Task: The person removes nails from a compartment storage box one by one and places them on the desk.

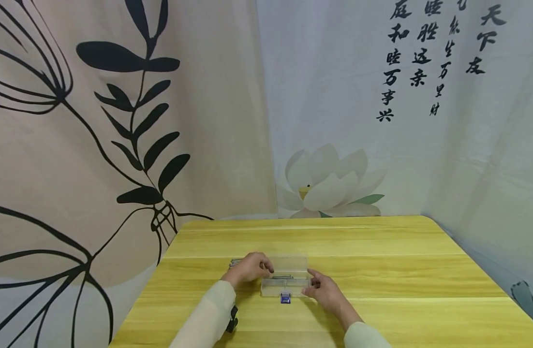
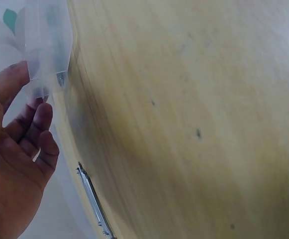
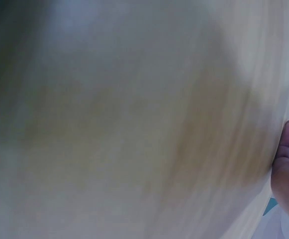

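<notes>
The left hand (image 1: 249, 267) is resting at the left end of a clear plastic box (image 1: 286, 279), its fingers curled, with the fingertips (image 1: 268, 267) touching the box's raised lid. In the left wrist view that hand (image 2: 15, 164) is showing loosely curled fingers beside a translucent corner of the box (image 2: 47, 45); whether they are actually pinching the plastic cannot be told. Just behind this hand, on its outer side, a small bundle of metal pins (image 1: 234, 263) is lying on the surface (image 1: 379, 290); the left wrist view is showing a similar thin metal strip (image 2: 92, 199) below the fingers.

The right hand (image 1: 320, 290) is lying at the box's right end, fingers fairly straight and relaxed, their tips touching its side wall. The right wrist view is blurred, showing only a fingertip (image 3: 287, 144) at its edge.

Between the two hands the box is sitting open on the yellow wooden surface, with thin dark metal pieces (image 1: 283, 277) lying inside. A small blue object (image 1: 285, 299) is lying just in front of the box, nearer the right hand. Beyond the hands, printed curtains (image 1: 118, 121) are hanging behind the surface.
</notes>
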Available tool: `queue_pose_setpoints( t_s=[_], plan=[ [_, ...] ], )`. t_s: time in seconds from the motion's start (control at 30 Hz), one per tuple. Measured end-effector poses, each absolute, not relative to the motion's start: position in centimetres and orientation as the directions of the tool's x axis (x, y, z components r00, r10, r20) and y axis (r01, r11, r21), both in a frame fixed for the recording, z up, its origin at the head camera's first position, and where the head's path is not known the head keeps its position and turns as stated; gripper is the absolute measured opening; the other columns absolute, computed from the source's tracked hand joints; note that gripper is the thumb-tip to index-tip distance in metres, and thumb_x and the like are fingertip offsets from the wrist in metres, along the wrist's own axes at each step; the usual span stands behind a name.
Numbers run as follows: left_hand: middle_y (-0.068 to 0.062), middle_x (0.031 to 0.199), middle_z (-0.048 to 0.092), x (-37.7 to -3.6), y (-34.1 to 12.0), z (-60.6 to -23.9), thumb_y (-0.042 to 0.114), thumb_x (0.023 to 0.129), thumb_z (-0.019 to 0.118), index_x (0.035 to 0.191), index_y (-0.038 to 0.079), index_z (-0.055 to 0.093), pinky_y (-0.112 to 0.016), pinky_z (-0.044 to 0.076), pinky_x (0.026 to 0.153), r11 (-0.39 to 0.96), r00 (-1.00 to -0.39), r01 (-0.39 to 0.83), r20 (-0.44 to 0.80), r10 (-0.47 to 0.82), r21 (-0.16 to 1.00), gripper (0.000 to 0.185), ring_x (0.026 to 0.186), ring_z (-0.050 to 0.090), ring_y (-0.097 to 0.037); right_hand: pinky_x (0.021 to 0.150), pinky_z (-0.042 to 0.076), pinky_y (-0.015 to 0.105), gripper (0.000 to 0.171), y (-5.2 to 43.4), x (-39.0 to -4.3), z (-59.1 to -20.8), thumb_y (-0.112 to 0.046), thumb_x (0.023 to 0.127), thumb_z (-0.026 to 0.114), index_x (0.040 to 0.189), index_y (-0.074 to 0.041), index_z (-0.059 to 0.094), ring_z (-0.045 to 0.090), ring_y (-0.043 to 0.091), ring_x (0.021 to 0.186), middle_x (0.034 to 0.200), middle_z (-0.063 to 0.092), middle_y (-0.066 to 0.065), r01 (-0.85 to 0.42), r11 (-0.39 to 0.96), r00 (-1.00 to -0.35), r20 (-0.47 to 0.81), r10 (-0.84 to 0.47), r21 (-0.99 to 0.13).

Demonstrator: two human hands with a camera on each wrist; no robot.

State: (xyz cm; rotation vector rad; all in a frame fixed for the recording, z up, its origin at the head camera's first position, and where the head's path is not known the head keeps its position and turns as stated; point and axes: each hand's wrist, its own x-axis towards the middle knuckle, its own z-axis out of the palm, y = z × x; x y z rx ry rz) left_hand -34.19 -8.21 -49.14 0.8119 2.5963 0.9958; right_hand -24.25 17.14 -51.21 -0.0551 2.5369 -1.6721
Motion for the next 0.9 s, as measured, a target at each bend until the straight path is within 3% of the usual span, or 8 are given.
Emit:
queue_pose_setpoints(
  t_s=[0.53, 0.9],
  plan=[
    [0.007, 0.094, 0.057, -34.9, -7.7, -49.7, 0.012, 0.087, 0.078, 0.087, 0.018, 0.081, -0.032, 0.048, 0.079, 0.627, -0.79, 0.463, -0.029, 0.612, 0.626, 0.007, 0.086, 0.054, -0.012, 0.082, 0.051, 0.039, 0.068, 17.1, -24.3, -51.3, -0.008, 0.09, 0.072, 0.147, 0.008, 0.039, 0.052, 0.025, 0.099, 0.114, 0.055, 0.016, 0.019, 0.39, -0.995, -0.058, -0.087, -0.921],
    [0.009, 0.085, 0.052, -34.8, -7.0, -49.3, 0.012, 0.087, 0.077, 0.085, 0.016, 0.081, -0.024, 0.047, 0.071, 0.658, -0.745, 0.594, 0.01, 0.667, 0.463, 0.006, 0.075, 0.05, -0.005, 0.084, 0.05, 0.041, 0.066, 17.1, -24.4, -51.4, -0.007, 0.09, 0.072, 0.146, 0.007, 0.04, 0.053, 0.026, 0.1, 0.113, 0.057, 0.015, 0.019, 0.405, -0.996, -0.054, -0.075, -0.914]
  ],
)
